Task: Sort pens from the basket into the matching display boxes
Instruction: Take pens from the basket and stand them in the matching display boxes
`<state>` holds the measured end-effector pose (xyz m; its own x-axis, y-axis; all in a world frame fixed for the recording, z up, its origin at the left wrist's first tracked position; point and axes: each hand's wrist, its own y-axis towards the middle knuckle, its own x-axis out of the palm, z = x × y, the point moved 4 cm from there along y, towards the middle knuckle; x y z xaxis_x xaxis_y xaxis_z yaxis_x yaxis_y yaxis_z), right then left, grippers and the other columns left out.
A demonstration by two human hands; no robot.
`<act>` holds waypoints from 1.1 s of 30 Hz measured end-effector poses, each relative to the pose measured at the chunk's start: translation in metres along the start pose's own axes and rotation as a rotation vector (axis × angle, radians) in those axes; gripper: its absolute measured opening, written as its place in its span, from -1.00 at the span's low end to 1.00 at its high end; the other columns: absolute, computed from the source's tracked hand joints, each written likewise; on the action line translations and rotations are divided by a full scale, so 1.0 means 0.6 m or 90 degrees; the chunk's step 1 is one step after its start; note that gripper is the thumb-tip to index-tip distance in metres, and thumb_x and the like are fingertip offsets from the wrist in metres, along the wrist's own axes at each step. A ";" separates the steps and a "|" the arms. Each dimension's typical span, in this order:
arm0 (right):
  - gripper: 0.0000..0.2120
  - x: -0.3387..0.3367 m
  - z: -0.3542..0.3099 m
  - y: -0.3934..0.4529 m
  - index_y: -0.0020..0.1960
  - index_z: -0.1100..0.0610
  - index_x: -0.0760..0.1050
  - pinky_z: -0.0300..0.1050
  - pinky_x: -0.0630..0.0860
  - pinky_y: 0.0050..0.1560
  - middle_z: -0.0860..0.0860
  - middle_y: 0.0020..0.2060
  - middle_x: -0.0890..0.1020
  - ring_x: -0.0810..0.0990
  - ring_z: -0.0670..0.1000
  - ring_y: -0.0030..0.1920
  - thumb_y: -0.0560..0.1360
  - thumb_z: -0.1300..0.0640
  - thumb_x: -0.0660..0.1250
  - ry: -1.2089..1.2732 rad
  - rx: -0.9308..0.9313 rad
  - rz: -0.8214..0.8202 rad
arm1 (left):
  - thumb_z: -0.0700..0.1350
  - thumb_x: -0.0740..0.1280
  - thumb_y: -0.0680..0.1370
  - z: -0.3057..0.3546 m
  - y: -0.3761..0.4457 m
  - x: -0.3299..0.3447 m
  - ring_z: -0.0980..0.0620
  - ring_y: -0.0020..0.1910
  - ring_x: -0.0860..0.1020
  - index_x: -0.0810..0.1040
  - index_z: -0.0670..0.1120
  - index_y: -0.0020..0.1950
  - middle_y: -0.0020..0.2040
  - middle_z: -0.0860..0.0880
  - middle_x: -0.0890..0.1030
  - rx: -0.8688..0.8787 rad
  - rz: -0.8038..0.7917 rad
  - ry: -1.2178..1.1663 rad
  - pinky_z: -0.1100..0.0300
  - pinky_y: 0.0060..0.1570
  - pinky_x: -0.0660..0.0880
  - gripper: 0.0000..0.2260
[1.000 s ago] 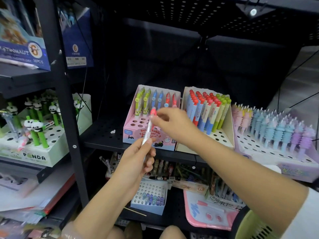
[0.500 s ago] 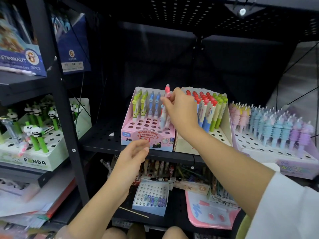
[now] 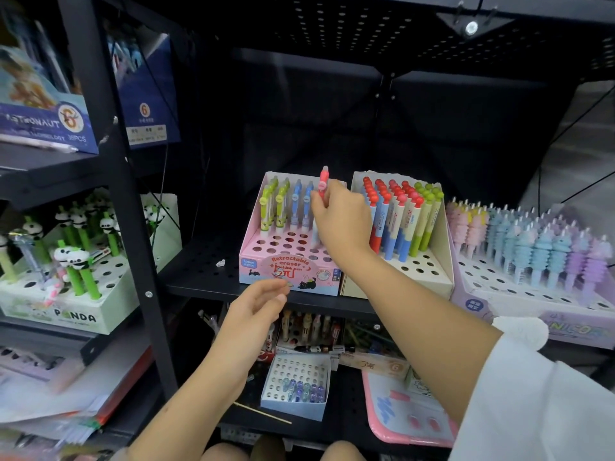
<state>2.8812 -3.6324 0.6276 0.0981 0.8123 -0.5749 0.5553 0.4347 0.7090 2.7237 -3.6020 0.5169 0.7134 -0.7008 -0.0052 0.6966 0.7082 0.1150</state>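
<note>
Your right hand (image 3: pixel 339 217) reaches to the far side of the pink display box (image 3: pixel 289 271) on the black shelf (image 3: pixel 199 261); its fingers (image 3: pixel 321 207) pinch the pink pen (image 3: pixel 323 181) upright, just below the cap. Only the pen's top shows above the hand. Its barrel and tip are hidden behind your palm, so you cannot tell whether the tip has entered a hole. To the left in the same box stand green pens (image 3: pixel 271 207) and blue pens (image 3: pixel 299 204); any pens to the right of the pink one are covered by your hand.

Your left hand (image 3: pixel 253 314) hovers near, in front of the box's printed face, holding nothing, its fingers (image 3: pixel 276 291) loosely curled with the tips close together.

Just right of the pink box, a cream box (image 3: pixel 429 271) holds red- and green-capped pens (image 3: pixel 396 214); your right forearm crosses its near left corner. Farther right, a lilac box (image 3: pixel 532 304) of pastel pens runs off the frame edge. At the left, a panda pen box (image 3: pixel 66 314) is partly screened by the shelf upright (image 3: pixel 126 201). The basket cannot be made out.
</note>
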 end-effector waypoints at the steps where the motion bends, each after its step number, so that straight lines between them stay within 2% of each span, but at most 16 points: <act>1: -0.76 -0.002 -0.002 0.004 -0.21 0.14 0.31 -0.16 0.24 -0.42 -0.07 -0.46 0.30 0.40 0.02 -0.35 0.59 0.06 0.16 -0.003 -0.004 0.001 | -0.15 0.24 0.58 0.001 0.001 -0.001 0.22 0.15 0.52 0.55 0.15 0.06 0.09 0.17 0.61 0.008 -0.002 0.012 0.18 0.22 0.41 -0.80; 3: -0.77 -0.003 0.000 0.007 -0.21 0.14 0.32 -0.12 0.28 -0.39 -0.04 -0.44 0.33 0.41 0.03 -0.31 0.59 0.07 0.17 -0.023 -0.001 -0.017 | -0.15 0.23 0.58 0.004 0.004 -0.003 0.33 0.11 0.50 0.51 0.17 0.07 0.09 0.18 0.59 0.029 -0.004 0.045 0.35 0.08 0.41 -0.78; 5: -0.78 0.008 0.009 -0.002 -0.13 0.19 0.45 -0.07 0.33 -0.29 0.03 -0.32 0.44 0.46 0.07 -0.23 0.59 0.07 0.18 -0.060 0.018 -0.079 | -0.15 0.23 0.58 0.006 0.005 -0.005 0.46 0.04 0.47 0.48 0.19 0.08 0.10 0.17 0.58 0.049 -0.006 0.078 0.49 -0.07 0.40 -0.78; 8: -0.73 0.030 0.022 -0.023 0.01 0.25 0.50 -0.10 0.34 -0.23 0.13 -0.13 0.58 0.54 0.12 -0.08 0.59 0.05 0.18 -0.071 0.065 -0.167 | -0.18 0.24 0.58 0.006 0.004 -0.004 0.43 0.08 0.46 0.46 0.18 0.09 0.12 0.16 0.56 0.067 -0.022 0.101 0.61 -0.09 0.36 -0.76; 11: -0.71 0.036 0.025 -0.029 0.03 0.25 0.51 -0.11 0.33 -0.24 0.15 -0.08 0.60 0.55 0.12 -0.07 0.60 0.03 0.16 -0.065 0.097 -0.162 | -0.18 0.24 0.57 0.004 0.001 -0.004 0.36 0.12 0.46 0.44 0.20 0.09 0.13 0.17 0.54 0.074 -0.030 0.118 0.62 -0.08 0.36 -0.74; 13: -0.70 0.037 0.024 -0.032 0.00 0.24 0.51 -0.12 0.32 -0.26 0.12 -0.13 0.58 0.51 0.08 -0.14 0.60 0.01 0.16 -0.061 0.112 -0.169 | -0.18 0.24 0.57 0.006 -0.002 -0.003 0.38 0.11 0.46 0.44 0.21 0.08 0.12 0.18 0.54 0.080 -0.028 0.125 0.62 -0.08 0.36 -0.74; 15: -0.69 0.034 0.025 -0.036 -0.16 0.20 0.47 -0.14 0.31 -0.31 0.04 -0.28 0.50 0.46 0.05 -0.22 0.60 -0.01 0.17 -0.053 0.125 -0.194 | -0.17 0.24 0.57 0.011 -0.005 -0.002 0.39 0.10 0.46 0.44 0.22 0.07 0.12 0.18 0.55 0.088 -0.027 0.130 0.57 -0.07 0.38 -0.74; 17: -0.64 0.027 0.025 -0.046 -0.31 0.15 0.34 -0.12 0.37 -0.32 0.02 -0.37 0.45 0.50 0.08 -0.25 0.59 -0.02 0.19 -0.042 0.123 -0.240 | -0.17 0.24 0.57 0.016 -0.010 -0.001 0.42 0.09 0.47 0.45 0.22 0.06 0.11 0.20 0.56 0.095 -0.028 0.127 0.54 -0.07 0.39 -0.74; 19: -0.68 0.008 0.024 -0.061 -0.26 0.18 0.37 -0.06 0.49 -0.21 0.08 -0.31 0.54 0.56 0.10 -0.21 0.57 -0.01 0.22 -0.004 0.098 -0.272 | -0.17 0.24 0.57 0.019 -0.018 0.004 0.47 0.05 0.46 0.46 0.23 0.05 0.09 0.21 0.56 0.100 -0.033 0.124 0.54 -0.08 0.39 -0.74; 21: -0.75 -0.021 0.028 -0.090 -0.20 0.17 0.43 -0.06 0.54 -0.11 0.10 -0.25 0.62 0.60 0.07 -0.20 0.57 0.03 0.24 0.051 0.061 -0.296 | -0.17 0.24 0.57 0.016 -0.026 0.015 0.46 0.04 0.47 0.47 0.22 0.05 0.08 0.21 0.57 0.101 -0.040 0.122 0.47 -0.04 0.39 -0.75; 23: -0.77 -0.056 0.046 -0.133 -0.20 0.15 0.47 -0.07 0.53 -0.13 0.08 -0.28 0.64 0.58 0.04 -0.26 0.56 0.03 0.24 0.073 0.035 -0.324 | -0.18 0.24 0.58 0.005 -0.038 0.037 0.39 0.06 0.50 0.48 0.19 0.04 0.08 0.18 0.58 0.095 -0.058 0.109 0.39 -0.01 0.40 -0.75; 26: -0.78 -0.115 0.120 -0.212 -0.23 0.07 0.47 -0.13 0.47 -0.17 0.00 -0.32 0.62 0.54 -0.04 -0.31 0.55 0.02 0.24 0.033 0.058 -0.382 | -0.23 0.23 0.57 -0.021 -0.057 0.097 0.26 0.09 0.52 0.49 0.15 0.02 0.06 0.14 0.58 0.083 -0.121 0.090 0.35 0.03 0.43 -0.75; 29: -0.78 -0.174 0.234 -0.302 -0.28 0.00 0.44 -0.18 0.47 -0.18 -0.06 -0.36 0.61 0.54 -0.12 -0.37 0.54 0.07 0.25 -0.015 0.163 -0.459 | -0.22 0.22 0.57 -0.054 -0.074 0.179 0.20 0.11 0.53 0.49 0.15 0.00 0.06 0.12 0.59 0.062 -0.205 0.088 0.25 0.13 0.43 -0.76; 31: -0.80 -0.208 0.314 -0.367 -0.26 0.00 0.46 -0.19 0.44 -0.17 -0.02 -0.30 0.62 0.58 -0.05 -0.29 0.55 0.10 0.24 -0.074 0.229 -0.539 | -0.23 0.22 0.58 -0.077 -0.086 0.238 0.23 0.09 0.53 0.48 0.14 -0.01 0.06 0.11 0.59 0.053 -0.258 0.082 0.33 0.10 0.44 -0.76; 33: -0.83 -0.232 0.387 -0.436 -0.10 0.12 0.55 -0.16 0.42 -0.11 0.07 -0.13 0.64 0.59 0.05 -0.12 0.57 0.11 0.21 -0.161 0.269 -0.649 | -0.26 0.22 0.57 -0.101 -0.104 0.293 0.30 0.04 0.53 0.48 0.14 -0.03 0.03 0.12 0.58 0.053 -0.318 0.092 0.44 0.02 0.43 -0.73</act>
<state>2.9144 -3.9497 0.4275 -0.4221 0.0303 -0.9061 0.7013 0.6443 -0.3051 2.8103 -3.7642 0.4488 0.3035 -0.9282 -0.2153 0.9501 0.2779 0.1416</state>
